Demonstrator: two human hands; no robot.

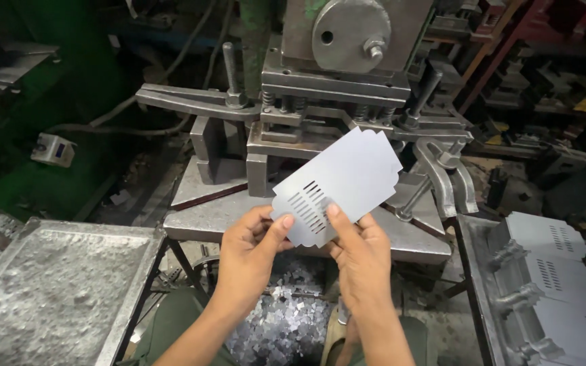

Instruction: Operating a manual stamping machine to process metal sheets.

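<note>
Both hands up front: the left hand [256,247] and right hand [359,252] each keep a pinching grip on the slotted metal sheet [337,184], held tilted in the air just before the press [327,102], above the scrap pile [283,325].

Both hands sit close together, left hand [252,247] and right hand [359,252], w/ the slotted sheet [337,186] filling the space just ahead. Beyond it the press die block [286,139] closes off the way fwd. Open air below the hands, over the scrap pile [281,318]. Left: grey tray [55,291]. Right: stacked sheets [557,271] behind a rail.
</note>
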